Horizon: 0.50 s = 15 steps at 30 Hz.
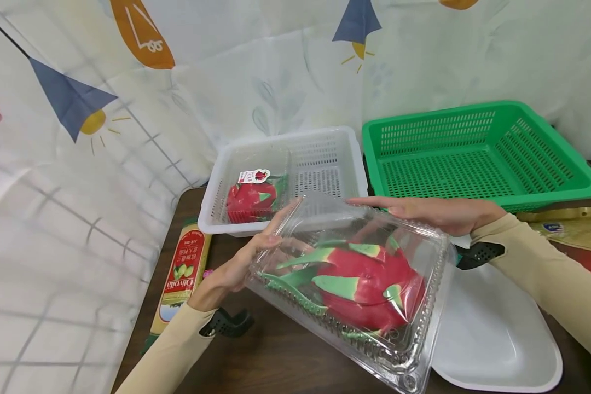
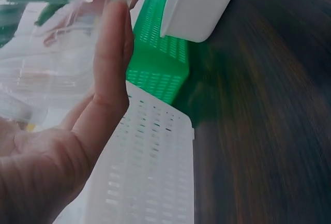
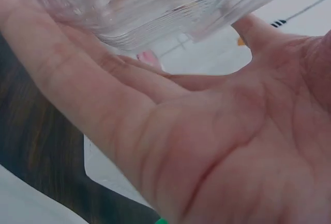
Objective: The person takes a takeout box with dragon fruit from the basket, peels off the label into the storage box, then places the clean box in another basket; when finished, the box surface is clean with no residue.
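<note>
A clear plastic clamshell box [image 1: 418,241] is held tilted above the table, with a red dragon fruit [image 1: 374,284] with green scales inside. My left hand [image 1: 246,257] grips its left end, thumb on the near side and fingers around the edge. At the far edge, my right hand [image 1: 433,214] holds it with thumb and stretched fingers, partly seen through the plastic. The left wrist view shows the left fingers [image 2: 111,53] against the box's side. In the right wrist view the box [image 3: 155,12] lies between right thumb and fingers.
Behind stands a white basket [image 1: 320,142] containing another boxed dragon fruit [image 1: 251,202]. A green basket [image 1: 453,169] is at the back right. A white tub [image 1: 497,328] sits at the right, near a gold-and-red bag [image 1: 561,227]. An Olivoila carton [image 1: 179,273] lies at left.
</note>
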Tool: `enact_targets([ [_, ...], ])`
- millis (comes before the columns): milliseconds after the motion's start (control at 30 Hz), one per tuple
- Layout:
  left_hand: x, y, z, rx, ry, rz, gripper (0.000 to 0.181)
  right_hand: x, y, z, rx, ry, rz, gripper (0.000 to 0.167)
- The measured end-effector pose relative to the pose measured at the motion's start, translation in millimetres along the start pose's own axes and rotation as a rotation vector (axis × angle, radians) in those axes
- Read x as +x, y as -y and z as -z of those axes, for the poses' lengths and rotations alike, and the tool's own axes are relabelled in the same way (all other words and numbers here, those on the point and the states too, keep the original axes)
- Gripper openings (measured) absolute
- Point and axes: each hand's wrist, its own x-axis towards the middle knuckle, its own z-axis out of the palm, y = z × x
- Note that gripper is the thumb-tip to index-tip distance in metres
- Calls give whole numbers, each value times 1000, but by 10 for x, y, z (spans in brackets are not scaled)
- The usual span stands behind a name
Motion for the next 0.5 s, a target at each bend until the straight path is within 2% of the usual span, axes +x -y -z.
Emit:
enact_targets([
  [133,23,35,19,0,42,-2,88,-4,-29,-55,-52,-26,-41,65],
  [233,41,36,28,4,62,1,90,-9,-42,-108,-134,-74,-72,66],
  [367,53,-10,31,27,77,39,90,-8,-67,-179,-150,-120,-93,72],
  [500,67,-84,35,45,80,87,84,-27,-110,-229,-109,-146,-77,75],
])
